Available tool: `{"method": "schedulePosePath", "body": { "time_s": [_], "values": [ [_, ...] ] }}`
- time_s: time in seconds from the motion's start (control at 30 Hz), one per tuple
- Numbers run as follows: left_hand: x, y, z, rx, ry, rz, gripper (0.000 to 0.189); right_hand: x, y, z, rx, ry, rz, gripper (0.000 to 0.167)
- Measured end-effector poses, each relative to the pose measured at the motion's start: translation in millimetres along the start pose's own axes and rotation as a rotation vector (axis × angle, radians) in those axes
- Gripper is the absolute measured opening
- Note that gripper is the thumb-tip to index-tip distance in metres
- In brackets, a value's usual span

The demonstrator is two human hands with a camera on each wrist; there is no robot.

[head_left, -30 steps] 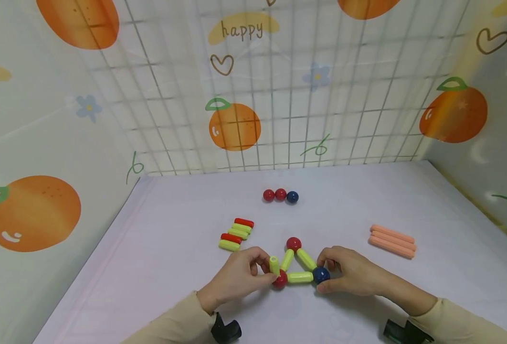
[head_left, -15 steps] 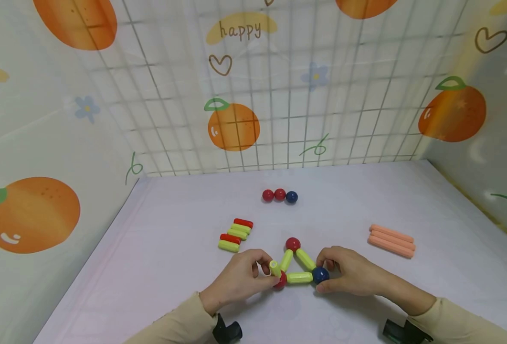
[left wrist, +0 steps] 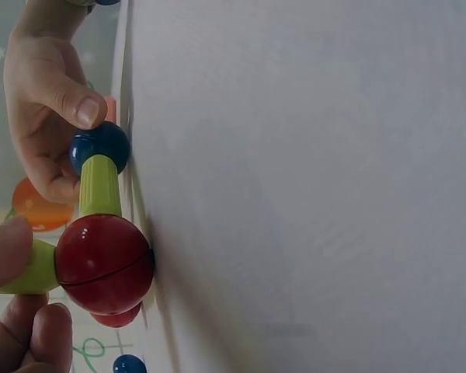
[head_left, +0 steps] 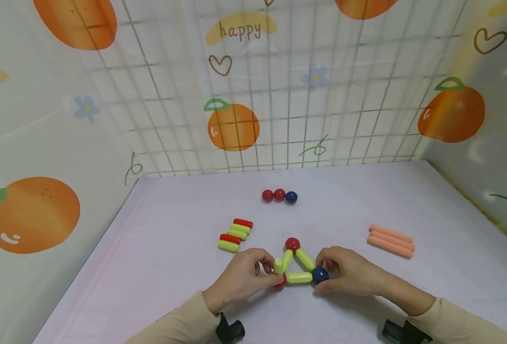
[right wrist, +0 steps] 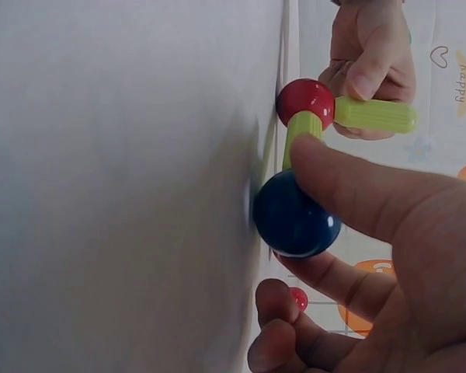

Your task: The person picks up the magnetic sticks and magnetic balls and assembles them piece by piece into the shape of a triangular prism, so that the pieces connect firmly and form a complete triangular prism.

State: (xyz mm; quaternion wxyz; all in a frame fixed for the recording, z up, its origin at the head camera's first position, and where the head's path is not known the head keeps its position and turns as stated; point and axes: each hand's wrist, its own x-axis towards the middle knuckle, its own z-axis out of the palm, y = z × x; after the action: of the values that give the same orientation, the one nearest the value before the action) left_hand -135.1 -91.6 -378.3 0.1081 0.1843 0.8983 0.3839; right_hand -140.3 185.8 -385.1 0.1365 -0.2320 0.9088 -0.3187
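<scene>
A flat triangle of yellow-green magnetic rods and balls lies in front of me. Its corners are a near red ball [left wrist: 102, 260], a far red ball [head_left: 292, 244] and a blue ball [head_left: 320, 275]. From the near red ball another yellow-green rod [right wrist: 377, 115] stands up. My left hand [head_left: 246, 273] pinches this rod between thumb and fingers, low down by the ball. My right hand [head_left: 353, 272] holds the blue ball, thumb on the near side and fingertips behind. The bottom rod [head_left: 299, 277] runs between the two hands.
Further back on the white table [head_left: 184, 200], two loose red balls [head_left: 273, 195] and a blue ball [head_left: 291, 197] sit in a row. Several short red and yellow-green rods [head_left: 235, 235] lie left of the triangle. Long salmon rods [head_left: 391, 241] lie to the right.
My left hand has shifted slightly right, and the rod it pinches has swung right from a leftward lean to nearly upright. The right hand and the triangle stay almost in place.
</scene>
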Motion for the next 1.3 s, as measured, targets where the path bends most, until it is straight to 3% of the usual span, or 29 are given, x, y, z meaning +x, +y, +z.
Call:
{"method": "schedulePosePath", "body": {
  "time_s": [0.3,0.57,0.63,0.77,0.83,0.93,1.1,1.3],
  "values": [
    [-3.7,-4.6,-0.6,0.026,-0.044,0.030,0.020,3.2,0.4,-0.6,-0.018,0.012,-0.010,0.038],
    [-6.8,-7.6,-1.2,-0.008,-0.165,0.106,0.018,13.4,4.9,-2.1,-0.052,0.107,0.106,0.034],
    [-6.1,-8.3,-2.7,0.019,-0.142,0.094,0.020,15.7,5.3,-1.2,-0.060,0.124,0.105,0.026],
    [-0.2,-12.0,-8.4,0.166,-0.004,0.025,0.040,18.9,4.7,0.4,-0.073,0.157,0.056,0.013],
    [2.4,-14.1,-11.5,0.226,0.035,-0.018,0.051,20.6,3.6,0.7,-0.069,0.164,0.042,0.010],
    [3.9,-17.4,-14.2,0.266,0.041,-0.034,0.052,24.0,3.0,-0.2,-0.063,0.164,0.039,0.010],
    [3.2,-20.0,-16.1,0.248,0.064,-0.033,0.035,34.9,4.3,-8.3,-0.053,0.148,0.113,0.023],
    [4.8,-18.5,-17.3,0.240,0.027,-0.026,0.038,67.0,16.1,-33.4,0.054,0.181,0.201,0.038]
  ]
}}
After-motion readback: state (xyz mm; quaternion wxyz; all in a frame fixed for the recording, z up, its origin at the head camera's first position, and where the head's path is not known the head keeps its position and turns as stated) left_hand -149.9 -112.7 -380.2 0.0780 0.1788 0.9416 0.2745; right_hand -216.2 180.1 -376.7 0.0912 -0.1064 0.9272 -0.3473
